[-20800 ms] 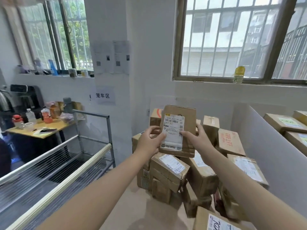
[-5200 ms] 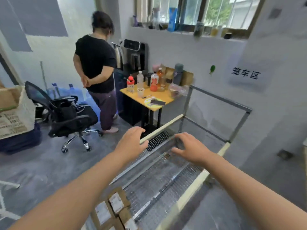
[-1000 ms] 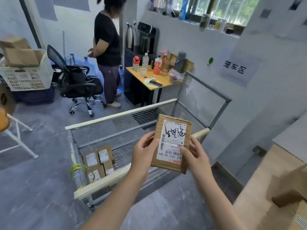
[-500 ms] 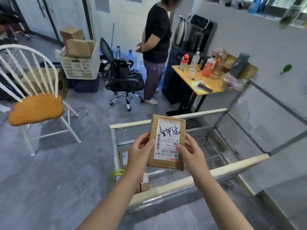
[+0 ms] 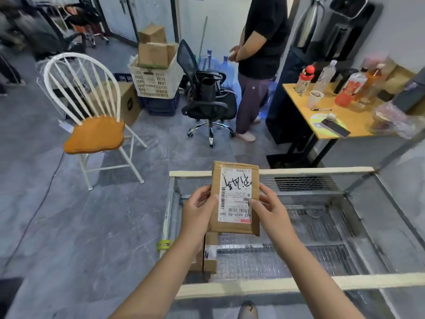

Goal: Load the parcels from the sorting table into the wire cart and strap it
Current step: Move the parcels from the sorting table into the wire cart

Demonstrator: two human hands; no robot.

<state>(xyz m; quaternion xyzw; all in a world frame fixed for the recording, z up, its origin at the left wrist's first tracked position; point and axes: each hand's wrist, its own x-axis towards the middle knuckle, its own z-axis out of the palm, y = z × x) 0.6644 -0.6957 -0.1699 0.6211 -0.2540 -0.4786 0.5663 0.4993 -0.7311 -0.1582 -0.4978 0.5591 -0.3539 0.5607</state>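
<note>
1. Gripping labelled cardboard parcel upright in left hand and right hand above wire cart.
2. Beneath, in cart's near-left corner, more parcels.
3. Beyond, standing person beside yellow table.

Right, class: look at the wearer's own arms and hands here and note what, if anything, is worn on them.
Nothing worn shows. The left hand and right hand are gloveless, with no ring visible. The left forearm and right forearm are bare to the frame's edge: no sleeve, watch or bracelet in view.
</note>
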